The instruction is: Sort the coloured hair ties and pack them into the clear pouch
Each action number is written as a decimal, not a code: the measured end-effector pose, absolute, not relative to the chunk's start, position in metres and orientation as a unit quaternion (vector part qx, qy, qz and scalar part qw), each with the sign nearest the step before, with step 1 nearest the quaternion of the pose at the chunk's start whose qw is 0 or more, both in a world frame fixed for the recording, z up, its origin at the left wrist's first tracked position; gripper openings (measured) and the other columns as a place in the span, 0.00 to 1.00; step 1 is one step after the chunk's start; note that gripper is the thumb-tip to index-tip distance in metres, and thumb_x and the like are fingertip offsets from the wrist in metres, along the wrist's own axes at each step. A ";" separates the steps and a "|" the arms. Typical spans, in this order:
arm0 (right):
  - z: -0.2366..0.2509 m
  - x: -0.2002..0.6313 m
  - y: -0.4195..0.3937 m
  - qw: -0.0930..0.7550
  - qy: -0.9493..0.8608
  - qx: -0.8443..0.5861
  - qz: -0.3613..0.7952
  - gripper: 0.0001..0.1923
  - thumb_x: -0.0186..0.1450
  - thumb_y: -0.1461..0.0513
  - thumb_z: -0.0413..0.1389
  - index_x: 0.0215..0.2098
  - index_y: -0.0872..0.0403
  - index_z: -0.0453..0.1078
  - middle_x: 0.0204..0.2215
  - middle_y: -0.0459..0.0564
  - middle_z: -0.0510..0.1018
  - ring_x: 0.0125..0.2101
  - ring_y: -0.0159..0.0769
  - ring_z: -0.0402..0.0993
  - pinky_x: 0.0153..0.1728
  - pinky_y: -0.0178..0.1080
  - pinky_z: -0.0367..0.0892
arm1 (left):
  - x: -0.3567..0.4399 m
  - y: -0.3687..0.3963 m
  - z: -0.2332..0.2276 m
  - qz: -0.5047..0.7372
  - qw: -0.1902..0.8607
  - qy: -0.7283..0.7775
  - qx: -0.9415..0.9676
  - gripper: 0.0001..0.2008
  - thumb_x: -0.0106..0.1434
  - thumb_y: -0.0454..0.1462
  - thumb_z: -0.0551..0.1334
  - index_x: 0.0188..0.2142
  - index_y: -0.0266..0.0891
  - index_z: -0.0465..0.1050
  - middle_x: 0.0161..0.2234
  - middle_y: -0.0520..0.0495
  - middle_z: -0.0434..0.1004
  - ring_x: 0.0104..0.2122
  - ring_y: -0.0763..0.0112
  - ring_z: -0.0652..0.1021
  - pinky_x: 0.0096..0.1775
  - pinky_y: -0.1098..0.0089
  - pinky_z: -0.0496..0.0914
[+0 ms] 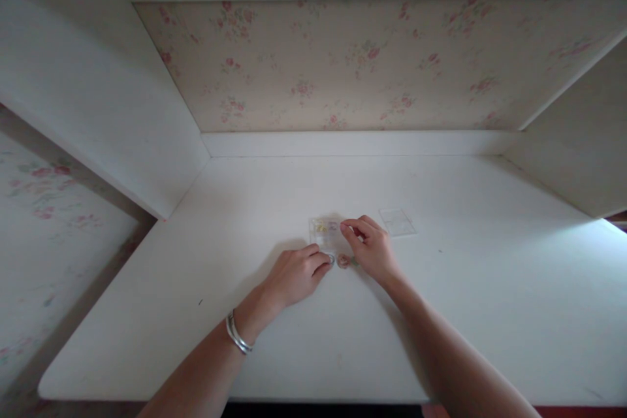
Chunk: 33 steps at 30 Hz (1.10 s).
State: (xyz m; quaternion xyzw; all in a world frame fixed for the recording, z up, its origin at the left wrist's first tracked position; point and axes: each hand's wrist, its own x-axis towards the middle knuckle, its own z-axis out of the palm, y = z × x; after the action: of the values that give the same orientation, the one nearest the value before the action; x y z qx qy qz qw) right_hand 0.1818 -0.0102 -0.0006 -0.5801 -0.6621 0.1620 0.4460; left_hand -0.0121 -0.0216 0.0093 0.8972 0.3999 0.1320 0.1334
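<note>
A small clear plastic box (321, 237) lies on the white desk, with yellowish bits in its left part and something pale purple beside them. My left hand (298, 272) is closed at the box's near side, fingertips by a small round bluish-grey thing (332, 260). Whether it grips that thing or the box edge is hidden. Over the box's right end, my right hand (371, 248) pinches with thumb and forefinger; what is between them is too small to tell. Below it lie a small round pinkish thing (343, 262) and a green one (354, 261), partly covered.
A clear flat lid (398, 223) lies to the right, beyond my right hand. The white desk (490, 313) is bounded by a white side panel (112, 78) at left, another panel (582, 124) at right and a flowered back wall (343, 65). A small dark mark (200, 302) shows at left.
</note>
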 end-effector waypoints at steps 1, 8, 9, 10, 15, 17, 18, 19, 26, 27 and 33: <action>-0.001 0.182 -0.010 0.443 -0.664 -0.580 0.164 0.11 0.65 0.58 0.51 0.35 0.52 0.75 0.27 0.46 0.72 0.26 0.29 0.66 0.27 0.33 0.61 | -0.012 -0.021 0.010 0.137 0.140 0.400 0.895 0.12 0.67 0.41 0.52 0.37 0.45 0.75 0.32 0.50 0.74 0.32 0.71 0.75 0.33 0.72 0.68; 0.003 0.182 -0.012 0.429 -0.682 -0.567 0.171 0.11 0.65 0.58 0.51 0.34 0.53 0.75 0.25 0.46 0.71 0.25 0.29 0.65 0.27 0.33 0.59 | -0.018 -0.015 0.013 0.221 0.227 0.417 0.852 0.11 0.66 0.39 0.55 0.36 0.43 0.77 0.32 0.48 0.76 0.31 0.72 0.75 0.35 0.72 0.68; 0.005 0.183 -0.013 0.417 -0.693 -0.562 0.174 0.11 0.65 0.58 0.51 0.34 0.53 0.75 0.24 0.46 0.71 0.24 0.29 0.65 0.27 0.33 0.59 | -0.018 -0.013 0.014 0.235 0.238 0.423 0.842 0.11 0.66 0.40 0.55 0.37 0.42 0.77 0.32 0.48 0.76 0.31 0.72 0.75 0.34 0.73 0.68; 0.007 0.184 -0.014 0.400 -0.711 -0.552 0.175 0.11 0.65 0.58 0.51 0.33 0.52 0.75 0.24 0.45 0.71 0.24 0.29 0.65 0.28 0.33 0.59 | -0.019 -0.012 0.015 0.249 0.248 0.428 0.833 0.11 0.65 0.40 0.55 0.37 0.42 0.77 0.32 0.48 0.77 0.31 0.72 0.75 0.34 0.73 0.68; 0.019 0.184 -0.027 0.259 -0.837 -0.469 0.109 0.09 0.63 0.62 0.53 0.28 0.50 0.75 0.23 0.45 0.72 0.29 0.31 0.67 0.36 0.37 0.53 | -0.021 -0.004 0.017 0.289 0.279 0.458 0.793 0.11 0.64 0.42 0.57 0.36 0.41 0.77 0.31 0.50 0.78 0.29 0.73 0.74 0.33 0.74 0.68; 0.021 0.183 -0.031 0.222 -0.860 -0.452 0.083 0.09 0.62 0.63 0.53 0.27 0.50 0.75 0.23 0.45 0.73 0.30 0.31 0.67 0.36 0.38 0.51 | -0.021 -0.001 0.015 0.300 0.301 0.474 0.771 0.11 0.63 0.43 0.58 0.37 0.40 0.77 0.33 0.49 0.78 0.29 0.73 0.75 0.33 0.74 0.69; 0.022 0.183 -0.032 0.211 -0.864 -0.450 0.076 0.09 0.62 0.63 0.53 0.26 0.50 0.74 0.23 0.45 0.73 0.30 0.31 0.66 0.36 0.39 0.50 | -0.020 0.000 0.014 0.306 0.317 0.479 0.760 0.12 0.62 0.44 0.59 0.37 0.40 0.77 0.33 0.49 0.79 0.30 0.72 0.76 0.33 0.73 0.69; 0.022 0.183 -0.032 0.204 -0.867 -0.450 0.069 0.10 0.62 0.63 0.53 0.26 0.50 0.74 0.24 0.45 0.73 0.30 0.31 0.66 0.36 0.39 0.50 | -0.020 0.001 0.013 0.310 0.334 0.481 0.749 0.12 0.62 0.44 0.59 0.38 0.40 0.77 0.34 0.49 0.79 0.31 0.72 0.76 0.34 0.73 0.70; 0.022 0.187 -0.032 0.167 -0.872 -0.457 0.043 0.11 0.60 0.65 0.52 0.22 0.53 0.71 0.25 0.46 0.73 0.29 0.31 0.64 0.36 0.40 0.48 | -0.006 0.015 0.014 0.311 0.321 0.477 0.757 0.14 0.63 0.44 0.58 0.38 0.39 0.77 0.36 0.47 0.79 0.34 0.69 0.78 0.37 0.71 0.72; 0.023 0.187 -0.033 0.164 -0.873 -0.457 0.045 0.10 0.60 0.65 0.52 0.22 0.53 0.71 0.25 0.46 0.74 0.29 0.31 0.64 0.36 0.40 0.48 | -0.003 0.018 0.016 0.309 0.309 0.476 0.764 0.14 0.63 0.44 0.57 0.38 0.39 0.77 0.36 0.47 0.80 0.34 0.69 0.78 0.38 0.71 0.72; 0.025 0.187 -0.034 0.139 -0.878 -0.455 0.054 0.10 0.61 0.63 0.51 0.24 0.53 0.72 0.27 0.47 0.74 0.30 0.32 0.64 0.36 0.41 0.47 | 0.021 0.037 0.031 0.263 0.294 0.471 0.789 0.14 0.63 0.42 0.56 0.39 0.39 0.77 0.39 0.46 0.80 0.37 0.68 0.79 0.40 0.72 0.71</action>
State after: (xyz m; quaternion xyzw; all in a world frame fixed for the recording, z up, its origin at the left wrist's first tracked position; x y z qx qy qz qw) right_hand 0.1873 -0.0342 0.0245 -0.4547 -0.8781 0.0544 0.1390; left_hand 0.0215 0.0372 0.0311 0.7892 0.4711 0.2626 0.2938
